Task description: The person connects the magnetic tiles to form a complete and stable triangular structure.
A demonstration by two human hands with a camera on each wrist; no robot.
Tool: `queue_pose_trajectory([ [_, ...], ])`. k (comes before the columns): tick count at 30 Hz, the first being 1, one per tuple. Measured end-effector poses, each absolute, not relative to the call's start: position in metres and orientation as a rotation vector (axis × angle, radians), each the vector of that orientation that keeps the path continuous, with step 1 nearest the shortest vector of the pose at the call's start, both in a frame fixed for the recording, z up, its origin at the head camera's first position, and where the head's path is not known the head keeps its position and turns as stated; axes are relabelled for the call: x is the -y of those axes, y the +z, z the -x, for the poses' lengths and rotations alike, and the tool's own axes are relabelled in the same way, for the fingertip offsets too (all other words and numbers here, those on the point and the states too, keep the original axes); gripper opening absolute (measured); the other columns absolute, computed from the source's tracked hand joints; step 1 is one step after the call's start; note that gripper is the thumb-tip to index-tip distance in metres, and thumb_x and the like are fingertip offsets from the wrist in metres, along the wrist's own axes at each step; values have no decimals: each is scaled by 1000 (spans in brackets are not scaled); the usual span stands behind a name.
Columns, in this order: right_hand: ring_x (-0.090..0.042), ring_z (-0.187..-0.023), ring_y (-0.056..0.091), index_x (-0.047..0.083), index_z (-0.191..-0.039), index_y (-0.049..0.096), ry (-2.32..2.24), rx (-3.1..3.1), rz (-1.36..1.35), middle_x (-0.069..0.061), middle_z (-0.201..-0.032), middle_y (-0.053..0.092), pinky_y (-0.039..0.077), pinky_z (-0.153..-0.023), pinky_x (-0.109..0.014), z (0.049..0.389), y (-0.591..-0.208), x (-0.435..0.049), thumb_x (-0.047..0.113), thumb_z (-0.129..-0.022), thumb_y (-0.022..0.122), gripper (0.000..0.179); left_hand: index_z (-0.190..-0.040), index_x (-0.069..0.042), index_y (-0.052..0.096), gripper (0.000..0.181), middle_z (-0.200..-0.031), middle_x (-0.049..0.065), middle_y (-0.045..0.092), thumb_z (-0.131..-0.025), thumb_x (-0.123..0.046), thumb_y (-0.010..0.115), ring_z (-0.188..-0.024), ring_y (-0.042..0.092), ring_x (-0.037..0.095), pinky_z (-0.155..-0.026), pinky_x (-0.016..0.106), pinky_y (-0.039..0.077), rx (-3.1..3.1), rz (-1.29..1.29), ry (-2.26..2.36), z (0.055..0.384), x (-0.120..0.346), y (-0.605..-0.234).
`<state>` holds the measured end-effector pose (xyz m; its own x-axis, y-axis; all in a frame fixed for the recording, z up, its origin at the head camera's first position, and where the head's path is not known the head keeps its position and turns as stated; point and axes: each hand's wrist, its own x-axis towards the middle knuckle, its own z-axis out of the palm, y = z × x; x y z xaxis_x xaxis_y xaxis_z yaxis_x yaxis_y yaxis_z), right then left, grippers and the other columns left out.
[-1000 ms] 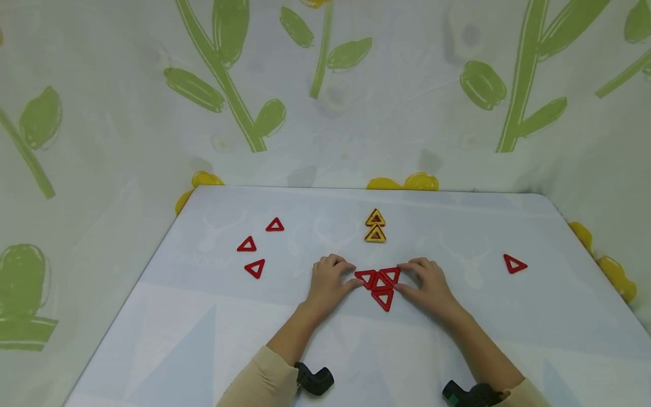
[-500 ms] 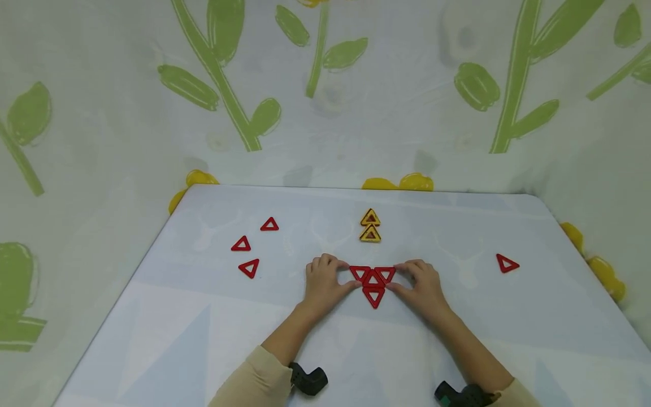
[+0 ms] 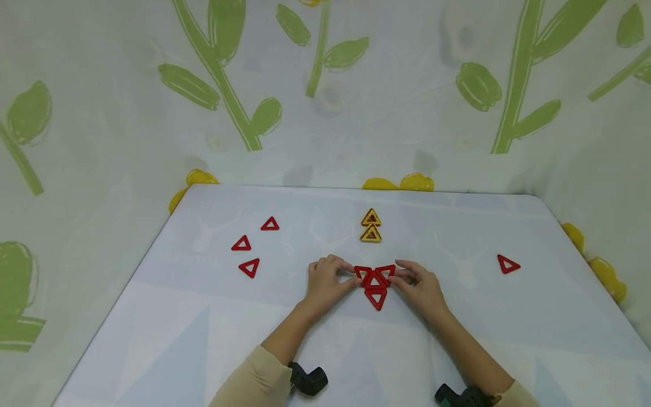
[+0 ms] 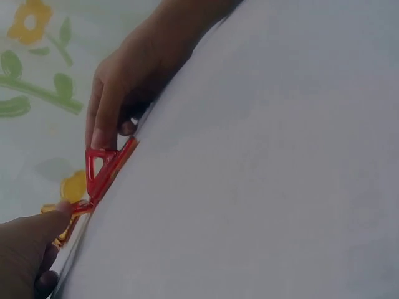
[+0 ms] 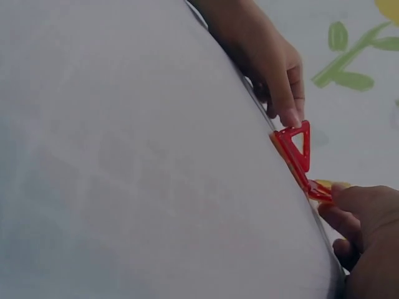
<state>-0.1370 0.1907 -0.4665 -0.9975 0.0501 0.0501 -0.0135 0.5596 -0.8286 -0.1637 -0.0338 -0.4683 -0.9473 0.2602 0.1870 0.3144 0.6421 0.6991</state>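
In the head view, several red triangle tiles lie joined edge to edge between the two hands. My left hand (image 3: pixel 322 281) pinches the left triangle tile (image 3: pixel 363 268) between thumb and fingers. My right hand (image 3: pixel 423 287) grips the right triangle tile (image 3: pixel 385 268) at its outer side. Between them sits the middle tile (image 3: pixel 375 287), and below that a downward-pointing tile (image 3: pixel 378 307) that neither hand touches. Both wrist views show tiles tilted up off the table: one red tile (image 4: pixel 93 165) by the right hand, another red tile (image 5: pixel 305 140) by the left hand.
Two yellow triangle pieces (image 3: pixel 370 239) stand one above the other behind the red group. Several loose red triangles (image 3: pixel 241 247) lie at the left, and one loose red triangle (image 3: pixel 504 270) lies at the right. The pale table (image 3: pixel 432 350) ends in front of a leaf-patterned backdrop (image 3: pixel 396 130).
The outer two tiles went from skewed to level at half a second ago, and now lean inward with their outer sides lifted. The right hand's fingers have shifted slightly on its tile.
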Motion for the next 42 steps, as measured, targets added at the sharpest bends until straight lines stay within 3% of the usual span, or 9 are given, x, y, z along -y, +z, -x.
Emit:
queue_pose_trajectory([
  [10,-17,-81,53,9,-100,74,1435,2654,62,-4,-86,68,46,-65,-20,135,-469,-185,25,-81,75,25,-91,-14,72,18,-93,-1,60,-81,-30,74,-93,53,17,-89,43,31,2722,570,-1235,161,28,-468],
  [17,-13,-72,48,9,-87,75,1352,2576,-76,1,-75,67,41,-60,-22,134,-470,-184,20,-79,77,14,-91,-12,72,19,-92,-1,61,-80,-27,75,-91,54,18,-86,41,33,2667,631,-1201,159,25,-468],
  [24,-8,-65,46,8,-83,75,1273,2496,-242,3,-71,67,39,-59,-24,136,-475,-183,11,-74,80,11,-89,-14,72,17,-90,-2,60,-78,-27,77,-89,54,17,-84,39,35,2584,714,-1155,161,25,-472],
  [42,-4,-64,45,8,-82,74,1203,2407,-450,4,-70,68,37,-58,-23,135,-475,-179,5,-69,81,15,-90,-13,72,13,-91,-2,59,-83,-24,72,-90,52,16,-83,35,35,2547,812,-1260,161,19,-470],
])
